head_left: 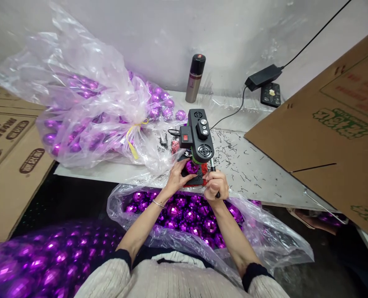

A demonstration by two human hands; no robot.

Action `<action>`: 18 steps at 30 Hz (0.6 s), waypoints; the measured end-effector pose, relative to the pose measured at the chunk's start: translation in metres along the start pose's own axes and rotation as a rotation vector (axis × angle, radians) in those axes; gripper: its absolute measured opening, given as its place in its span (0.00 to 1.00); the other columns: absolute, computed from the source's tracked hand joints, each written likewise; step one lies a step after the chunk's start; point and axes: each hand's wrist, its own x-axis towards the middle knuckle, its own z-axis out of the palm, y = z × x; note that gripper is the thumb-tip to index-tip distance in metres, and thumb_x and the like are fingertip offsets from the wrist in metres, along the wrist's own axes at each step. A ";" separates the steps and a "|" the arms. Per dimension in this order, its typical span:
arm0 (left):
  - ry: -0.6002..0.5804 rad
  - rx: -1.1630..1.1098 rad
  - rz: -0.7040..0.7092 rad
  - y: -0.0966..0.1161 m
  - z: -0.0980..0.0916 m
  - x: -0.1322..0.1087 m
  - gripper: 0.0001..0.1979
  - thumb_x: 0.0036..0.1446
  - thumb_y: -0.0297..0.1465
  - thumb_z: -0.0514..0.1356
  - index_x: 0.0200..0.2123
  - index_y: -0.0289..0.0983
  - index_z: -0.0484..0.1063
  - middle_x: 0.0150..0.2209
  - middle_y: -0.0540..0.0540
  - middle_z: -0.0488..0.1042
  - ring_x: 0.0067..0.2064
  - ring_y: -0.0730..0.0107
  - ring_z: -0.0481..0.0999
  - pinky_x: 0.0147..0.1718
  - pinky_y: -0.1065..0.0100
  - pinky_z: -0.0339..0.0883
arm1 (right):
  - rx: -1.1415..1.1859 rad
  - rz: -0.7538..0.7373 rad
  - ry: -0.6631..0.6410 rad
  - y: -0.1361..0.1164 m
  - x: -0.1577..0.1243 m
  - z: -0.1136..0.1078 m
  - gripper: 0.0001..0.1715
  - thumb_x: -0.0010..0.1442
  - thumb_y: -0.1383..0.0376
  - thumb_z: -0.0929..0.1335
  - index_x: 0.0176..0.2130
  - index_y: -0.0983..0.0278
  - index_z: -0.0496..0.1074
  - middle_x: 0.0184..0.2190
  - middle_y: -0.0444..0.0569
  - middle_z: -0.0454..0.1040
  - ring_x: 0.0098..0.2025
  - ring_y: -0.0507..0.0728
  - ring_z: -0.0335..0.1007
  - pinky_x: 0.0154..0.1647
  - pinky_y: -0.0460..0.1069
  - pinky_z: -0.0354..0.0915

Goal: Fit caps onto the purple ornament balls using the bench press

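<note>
Steadying a purple ball [192, 167] beneath the head of a black press [200, 134], a person's left hand [178, 176] pinches it between thumb and fingers, low over the dark base [197, 180]. The right hand [216, 185] is curled in a fist round the lever [213, 164] on the right side of the press. A thin bracelet [158, 203] circles the left wrist.

Red material [204, 169] shows at the edges of the base, and dark shavings [240, 159] litter the pale table [258, 190], scattered widely to the right of the press. Behind it, a spray can [195, 78] stands upright near the wall [233, 37]. A cord [233, 112] runs from the press to a black adapter [263, 78], with a dark case [271, 95] just beside it.

At left, a clear bag [109, 78] of purple balls is cinched with a yellow tie [132, 142]; several loose balls [168, 112] sit near its far side. An open bag [277, 244], packed with faceted purple balls, spreads below the table's near edge, under the forearms. More balls [52, 265] crowd the lower left. Cardboard boxes flank the scene, one at left [10, 153], another at right [314, 136].
</note>
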 end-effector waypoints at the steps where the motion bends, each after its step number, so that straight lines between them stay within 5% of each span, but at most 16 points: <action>1: 0.003 0.002 0.001 0.000 0.000 0.000 0.35 0.59 0.46 0.76 0.64 0.37 0.74 0.59 0.33 0.82 0.61 0.44 0.83 0.61 0.45 0.77 | -0.011 -0.003 0.001 0.000 0.000 0.000 0.18 0.77 0.64 0.60 0.33 0.59 0.67 0.30 0.43 0.72 0.27 0.52 0.72 0.29 0.51 0.70; 7: 0.022 0.004 0.001 -0.001 0.003 0.003 0.35 0.59 0.45 0.76 0.64 0.36 0.73 0.59 0.32 0.82 0.61 0.44 0.83 0.61 0.44 0.77 | -0.056 -0.028 -0.068 0.000 0.000 -0.001 0.20 0.77 0.64 0.59 0.31 0.59 0.64 0.29 0.42 0.71 0.27 0.51 0.73 0.30 0.50 0.70; 12: 0.034 -0.004 0.024 0.002 0.000 -0.002 0.35 0.61 0.45 0.74 0.66 0.36 0.72 0.60 0.32 0.81 0.62 0.45 0.82 0.62 0.45 0.76 | -0.106 0.112 -0.021 -0.016 0.026 -0.005 0.21 0.74 0.66 0.63 0.27 0.59 0.66 0.25 0.43 0.71 0.27 0.53 0.71 0.29 0.51 0.65; 15: 0.050 0.041 0.072 0.011 -0.011 -0.029 0.36 0.66 0.45 0.71 0.70 0.38 0.68 0.62 0.32 0.80 0.64 0.47 0.81 0.63 0.45 0.77 | -0.097 0.162 -0.019 -0.027 0.043 -0.007 0.21 0.72 0.68 0.64 0.26 0.59 0.67 0.23 0.43 0.71 0.28 0.54 0.72 0.29 0.51 0.65; 18: -0.085 0.106 0.179 0.024 -0.027 -0.072 0.37 0.67 0.46 0.69 0.73 0.40 0.66 0.62 0.31 0.80 0.63 0.47 0.82 0.61 0.46 0.78 | -0.071 0.153 -0.041 -0.030 0.044 -0.008 0.20 0.71 0.70 0.64 0.27 0.59 0.68 0.23 0.43 0.72 0.29 0.54 0.73 0.29 0.51 0.66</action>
